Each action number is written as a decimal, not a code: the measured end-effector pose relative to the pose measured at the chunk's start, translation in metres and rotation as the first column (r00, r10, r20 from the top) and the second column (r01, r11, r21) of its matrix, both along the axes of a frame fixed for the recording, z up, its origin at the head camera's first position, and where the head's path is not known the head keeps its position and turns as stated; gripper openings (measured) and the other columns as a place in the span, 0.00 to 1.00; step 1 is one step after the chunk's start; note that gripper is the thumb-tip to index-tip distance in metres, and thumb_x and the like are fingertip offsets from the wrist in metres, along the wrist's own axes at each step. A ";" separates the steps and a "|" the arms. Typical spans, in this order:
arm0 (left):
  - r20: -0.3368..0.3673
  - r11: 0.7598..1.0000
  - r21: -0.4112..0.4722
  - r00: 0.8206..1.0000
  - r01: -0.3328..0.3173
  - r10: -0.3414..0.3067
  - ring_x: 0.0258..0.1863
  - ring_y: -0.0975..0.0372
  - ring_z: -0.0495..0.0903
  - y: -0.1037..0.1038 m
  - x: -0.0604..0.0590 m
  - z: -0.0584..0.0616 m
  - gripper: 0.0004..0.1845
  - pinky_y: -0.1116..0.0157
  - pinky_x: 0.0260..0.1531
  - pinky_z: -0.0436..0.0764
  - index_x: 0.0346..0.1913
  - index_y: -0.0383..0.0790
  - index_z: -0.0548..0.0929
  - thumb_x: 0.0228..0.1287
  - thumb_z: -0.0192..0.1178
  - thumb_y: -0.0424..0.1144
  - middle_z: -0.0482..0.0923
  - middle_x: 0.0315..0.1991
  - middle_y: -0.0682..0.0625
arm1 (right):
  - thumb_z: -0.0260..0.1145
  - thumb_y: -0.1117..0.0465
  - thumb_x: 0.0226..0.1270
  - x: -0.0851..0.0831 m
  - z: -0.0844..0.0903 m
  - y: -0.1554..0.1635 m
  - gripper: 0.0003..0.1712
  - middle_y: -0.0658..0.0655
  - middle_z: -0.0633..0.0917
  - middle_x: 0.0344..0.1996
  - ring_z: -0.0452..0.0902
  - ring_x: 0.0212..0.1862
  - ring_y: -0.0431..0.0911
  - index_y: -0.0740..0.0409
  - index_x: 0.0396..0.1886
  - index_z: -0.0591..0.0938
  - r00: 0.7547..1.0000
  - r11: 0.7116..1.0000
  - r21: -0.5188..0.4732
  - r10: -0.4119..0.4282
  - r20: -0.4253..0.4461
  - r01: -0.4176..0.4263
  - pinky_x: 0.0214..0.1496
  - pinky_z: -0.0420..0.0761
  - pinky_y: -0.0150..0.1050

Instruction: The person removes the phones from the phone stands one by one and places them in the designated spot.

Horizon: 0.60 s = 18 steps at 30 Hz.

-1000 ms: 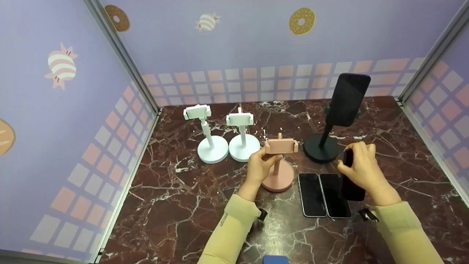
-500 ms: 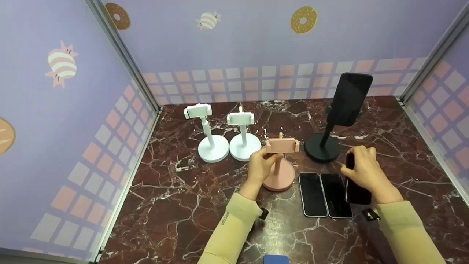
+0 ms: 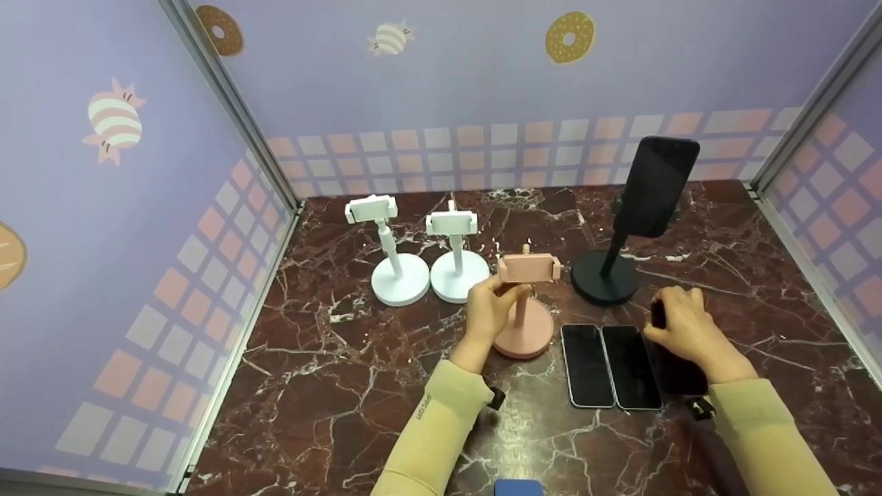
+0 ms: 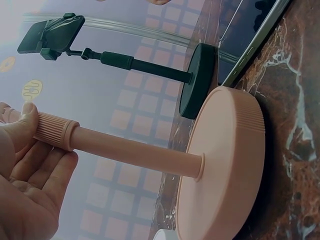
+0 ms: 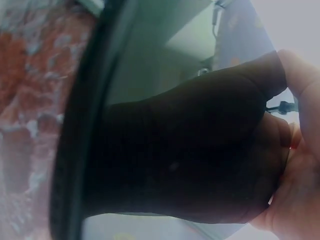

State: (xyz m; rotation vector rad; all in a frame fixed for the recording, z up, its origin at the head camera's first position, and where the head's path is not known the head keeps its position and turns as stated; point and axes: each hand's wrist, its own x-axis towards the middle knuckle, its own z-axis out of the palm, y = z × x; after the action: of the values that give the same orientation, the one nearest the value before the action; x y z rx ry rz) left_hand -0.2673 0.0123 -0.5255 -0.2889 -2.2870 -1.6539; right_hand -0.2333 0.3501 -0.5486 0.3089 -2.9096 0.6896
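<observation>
Left hand: the left hand (image 3: 488,311) is curled round the upper stem of the pink stand (image 3: 525,303), fingers just under its clamp; the left wrist view shows the thumb and fingers (image 4: 30,150) wrapped on the ribbed collar of the stem.
Pink stand: upright on the marble table (image 3: 331,386), near the table's middle, its round base (image 4: 225,165) flat on the surface; the clamp on top holds nothing.
Right hand: the right hand (image 3: 685,331) is closed over a dark phone (image 3: 679,372), fingers curled over its far end, low above the table at 3 o'clock from the pink stand.
Dark phone: it is in the right hand's grip, just beside the two flat phones at their 3 o'clock; whether its near end touches the table I cannot tell. In the right wrist view its glossy screen (image 5: 175,165) fills the frame and mirrors the hand.
Flat phones: two phones (image 3: 610,365) lie face up side by side, touching, between the pink stand's base and the held phone.
Black stand: the black stand (image 3: 606,275) is at 1 o'clock from the pink stand, with a black phone (image 3: 658,186) clamped on top, tilted.
White stands: two white stands (image 3: 427,275) are side by side at 10 o'clock from the pink stand, bases touching, clamps bare.
Sleeves: both forearms wear pale yellow sleeves (image 3: 434,427).
Near edge: a blue object (image 3: 518,488) shows at 6 o'clock, cut off by the frame.
</observation>
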 end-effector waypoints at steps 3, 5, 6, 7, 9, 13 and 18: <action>-0.009 1.000 0.000 1.000 0.006 -0.006 0.40 0.51 0.90 0.000 -0.003 0.001 0.11 0.68 0.43 0.88 0.38 0.29 0.90 0.58 0.74 0.36 0.91 0.37 0.38 | 0.71 0.63 0.53 -0.001 -0.005 0.002 0.23 0.68 0.76 0.42 0.62 0.45 0.62 0.68 0.45 0.73 1.000 1.000 0.004 0.004 0.018 -0.004 0.30 0.73 0.58; -0.005 1.000 0.006 1.000 0.009 -0.008 0.40 0.50 0.90 0.000 -0.006 0.002 0.12 0.67 0.44 0.88 0.39 0.29 0.90 0.58 0.74 0.36 0.91 0.38 0.37 | 0.71 0.63 0.53 -0.001 -0.007 0.003 0.23 0.68 0.76 0.42 0.62 0.46 0.62 0.68 0.45 0.73 1.000 1.000 0.008 0.008 0.030 -0.009 0.30 0.73 0.58; 0.001 1.000 0.012 1.000 0.012 -0.012 0.41 0.49 0.90 0.001 -0.008 0.003 0.12 0.67 0.44 0.88 0.39 0.29 0.90 0.58 0.75 0.36 0.91 0.38 0.37 | 0.71 0.63 0.53 -0.001 -0.009 0.003 0.23 0.68 0.76 0.42 0.62 0.46 0.62 0.68 0.46 0.73 0.999 1.000 0.011 0.010 0.035 -0.010 0.30 0.73 0.58; 0.010 1.000 0.018 1.000 0.016 -0.016 0.41 0.49 0.90 0.001 -0.010 0.004 0.12 0.67 0.45 0.88 0.40 0.29 0.90 0.58 0.75 0.36 0.91 0.39 0.37 | 0.71 0.63 0.53 -0.001 -0.010 0.004 0.23 0.68 0.76 0.42 0.62 0.46 0.61 0.67 0.46 0.73 0.999 1.000 0.013 0.010 0.038 -0.011 0.30 0.73 0.57; 0.029 0.999 0.028 0.999 0.022 -0.023 0.43 0.49 0.90 0.002 -0.014 0.007 0.13 0.67 0.46 0.88 0.41 0.29 0.90 0.58 0.75 0.36 0.90 0.40 0.37 | 0.72 0.63 0.54 -0.001 -0.012 0.005 0.23 0.67 0.76 0.42 0.62 0.46 0.61 0.67 0.46 0.73 0.999 1.000 0.014 0.011 0.047 -0.011 0.30 0.73 0.56; 0.051 0.999 0.021 0.998 0.027 -0.028 0.46 0.50 0.90 0.003 -0.025 0.014 0.13 0.67 0.50 0.87 0.42 0.31 0.90 0.60 0.74 0.38 0.90 0.42 0.38 | 0.73 0.63 0.54 0.000 -0.015 0.005 0.23 0.66 0.77 0.42 0.62 0.46 0.60 0.66 0.46 0.74 0.998 1.000 0.007 0.008 0.061 -0.009 0.31 0.74 0.57; 0.038 0.999 0.011 0.999 0.032 -0.032 0.47 0.49 0.90 0.004 -0.039 0.021 0.12 0.66 0.51 0.87 0.41 0.31 0.90 0.61 0.73 0.38 0.90 0.44 0.38 | 0.74 0.62 0.55 -0.001 -0.019 0.004 0.25 0.67 0.77 0.42 0.63 0.47 0.62 0.67 0.47 0.73 0.997 1.000 -0.003 0.014 0.075 -0.014 0.32 0.75 0.59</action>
State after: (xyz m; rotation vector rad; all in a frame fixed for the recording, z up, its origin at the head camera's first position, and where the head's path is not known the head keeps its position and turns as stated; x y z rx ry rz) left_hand -0.3064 0.0159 -0.5045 -0.2958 -2.3122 -1.7006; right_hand -0.2348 0.3543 -0.5676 0.3100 -2.9799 0.7230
